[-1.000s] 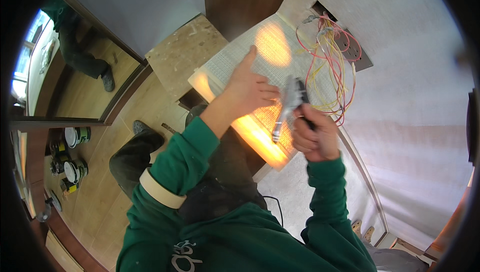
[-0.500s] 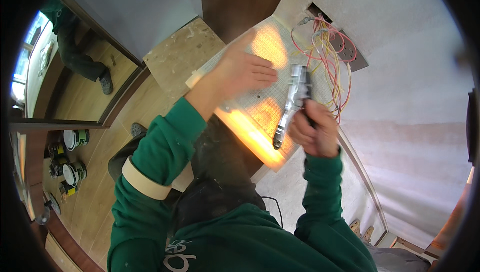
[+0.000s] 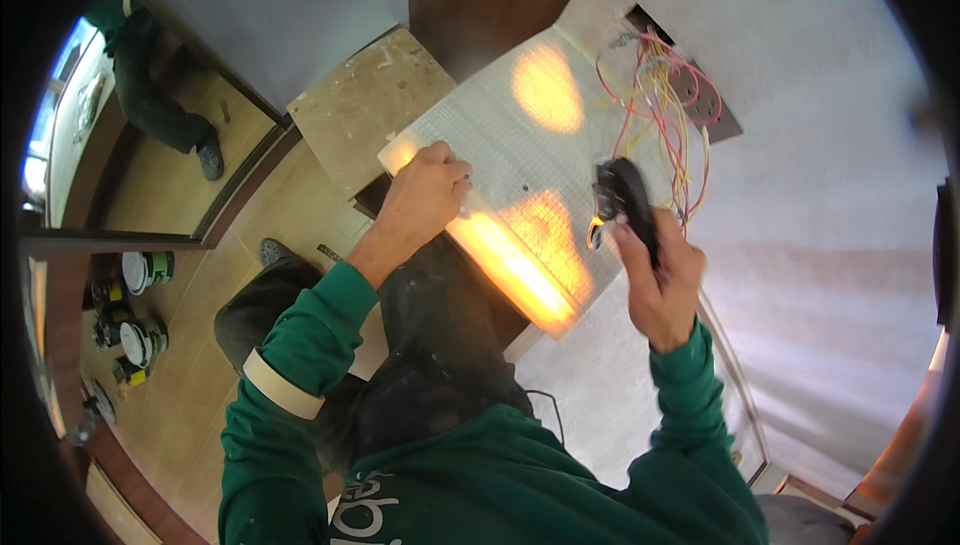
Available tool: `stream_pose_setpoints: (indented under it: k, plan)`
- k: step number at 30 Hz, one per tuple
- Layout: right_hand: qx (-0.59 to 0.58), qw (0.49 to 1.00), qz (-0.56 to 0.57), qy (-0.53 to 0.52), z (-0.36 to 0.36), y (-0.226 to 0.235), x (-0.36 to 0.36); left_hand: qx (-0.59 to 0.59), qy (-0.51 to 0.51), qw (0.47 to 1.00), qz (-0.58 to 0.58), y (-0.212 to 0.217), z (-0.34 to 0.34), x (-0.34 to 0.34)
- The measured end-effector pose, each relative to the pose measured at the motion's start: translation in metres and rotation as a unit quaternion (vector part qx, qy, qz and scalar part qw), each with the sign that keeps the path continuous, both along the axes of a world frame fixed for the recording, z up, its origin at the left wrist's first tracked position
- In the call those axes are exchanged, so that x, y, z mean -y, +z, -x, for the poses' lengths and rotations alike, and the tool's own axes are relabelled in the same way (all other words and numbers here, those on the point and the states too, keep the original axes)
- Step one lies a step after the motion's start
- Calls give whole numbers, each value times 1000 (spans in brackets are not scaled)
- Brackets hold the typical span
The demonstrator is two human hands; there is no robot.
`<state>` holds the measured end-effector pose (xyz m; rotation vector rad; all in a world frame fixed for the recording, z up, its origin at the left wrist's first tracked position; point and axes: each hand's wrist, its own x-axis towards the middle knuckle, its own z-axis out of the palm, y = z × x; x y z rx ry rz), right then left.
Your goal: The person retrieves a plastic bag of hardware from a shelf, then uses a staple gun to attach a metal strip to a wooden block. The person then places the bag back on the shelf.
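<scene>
A pale, mesh-covered panel (image 3: 470, 125) lies in front of me, with bright orange patches of light on it. My left hand (image 3: 428, 195) is closed at the panel's near left edge, its fingers curled; whatever they hold is hidden. Over the panel's right side, my right hand (image 3: 665, 280) grips a black and silver hand tool (image 3: 630, 205). The tool is tilted and blurred, so I cannot tell its exact kind. A cream ring (image 3: 283, 385), like a roll of tape, sits around my left sleeve.
Pink and yellow wires (image 3: 665, 115) hang from a wall hole beside a grey socket plate (image 3: 715, 110). A stained board (image 3: 370, 95) lies beyond the panel's left end. Tubs (image 3: 145, 343) stand on the wooden floor at left, near a mirrored door (image 3: 200, 135).
My left hand has come down from over the panel to its near edge and closed. My right hand has moved right, turning the tool so its silver length points away from view.
</scene>
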<state>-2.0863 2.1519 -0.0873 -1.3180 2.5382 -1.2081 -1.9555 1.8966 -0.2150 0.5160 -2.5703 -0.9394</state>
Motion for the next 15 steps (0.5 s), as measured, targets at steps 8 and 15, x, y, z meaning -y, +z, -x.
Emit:
stream_pose_setpoints:
  k: [8,15]
  plan:
    - [-24,998,56,-3,-7,12,9,72,-21,993,88,9,13,-1]
    - [-19,998,-56,-33,-2,8,-3,20,-62,989,132,11,27,-18]
